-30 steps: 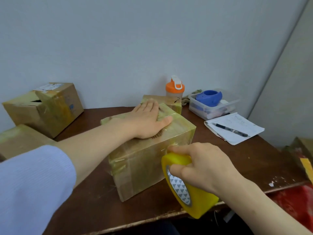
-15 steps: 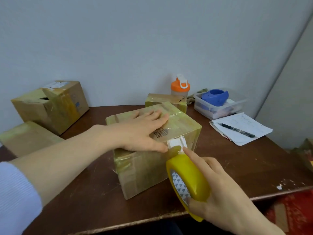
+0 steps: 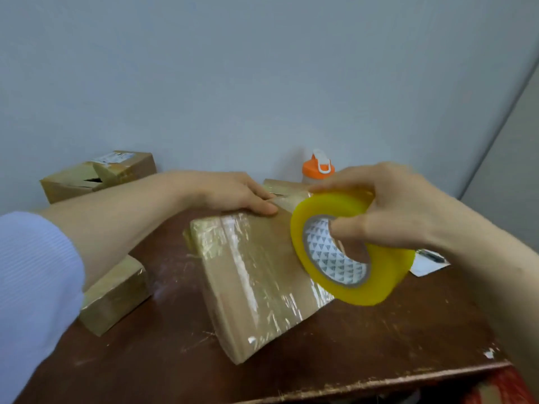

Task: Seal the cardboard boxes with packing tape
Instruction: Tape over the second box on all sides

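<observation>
Tipped box [image 3: 250, 275] up onto one edge since half a second back, taped face now toward camera; raised tape roll [image 3: 379, 284] from below the left thumb to just right of it. Left hand [image 3: 230, 193]: thumb on the near face, fingers over the far top edge, pinching it. Right hand [image 3: 393, 208]: thumb hooked into the core, fingers wrapped over the rim, roll touching the box's right side. Cannot make out a free tape end. Risk: box sliding on table [image 3: 379, 345] if left pinch eases; tape wrinkling under a slack pull.
</observation>
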{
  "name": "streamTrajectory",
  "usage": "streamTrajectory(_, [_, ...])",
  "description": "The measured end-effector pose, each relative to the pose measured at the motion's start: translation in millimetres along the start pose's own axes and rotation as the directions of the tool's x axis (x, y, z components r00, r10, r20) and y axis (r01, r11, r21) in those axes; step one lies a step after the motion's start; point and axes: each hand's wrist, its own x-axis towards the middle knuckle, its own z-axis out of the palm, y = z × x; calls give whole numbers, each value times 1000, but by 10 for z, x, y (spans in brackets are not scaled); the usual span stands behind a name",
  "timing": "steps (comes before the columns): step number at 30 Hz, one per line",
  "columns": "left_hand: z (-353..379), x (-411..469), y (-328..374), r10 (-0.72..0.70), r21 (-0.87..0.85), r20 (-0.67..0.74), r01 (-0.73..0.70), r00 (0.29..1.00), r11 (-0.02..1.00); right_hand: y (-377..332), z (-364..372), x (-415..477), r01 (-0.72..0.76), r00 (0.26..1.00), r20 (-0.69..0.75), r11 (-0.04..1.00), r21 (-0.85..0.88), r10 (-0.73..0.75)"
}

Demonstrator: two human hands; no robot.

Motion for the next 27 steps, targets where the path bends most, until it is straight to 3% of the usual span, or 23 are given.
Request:
streamTrajectory(1, [-42, 17, -28, 21, 176, -82, -6, 996, 984, -47, 22, 147, 7, 1000, 5, 999, -34, -6])
streamTrajectory(3, [-45, 76, -91, 95, 548, -223, 44, 970, 835, -133, 91, 430, 8, 1000, 25, 999, -43, -7])
streamTrajectory(5, [31, 133, -196, 182, 645, -292, 53, 939, 762, -209, 150, 693, 7, 998, 55, 1000, -28, -5])
streamTrajectory(7, [124, 180, -307, 141, 585, -227, 19, 964, 811, -248, 176, 933, 3, 997, 78, 999, -49, 1])
streamTrajectory(10, [154, 237, -496, -64, 466, -137, 121, 988, 876, -238, 203, 1209, 10, 999, 53, 995, -100, -4])
streamTrajectory(12, [125, 259, -618, -128, 420, -104, 160, 986, 893, -216, 257, 1304, 42, 996, 78, 991, -128, -32])
streamTrajectory(20, [71, 363, -886, -145, 248, -101, 166, 984, 955, -265, 499, 1501, 82, 994, 84, 994, -65, -77])
streamTrajectory(27, [71, 435, -911, -234, 245, -77, 246, 969, 938, -309, 210, 1170, -72, 973, 202, 977, -199, 113])
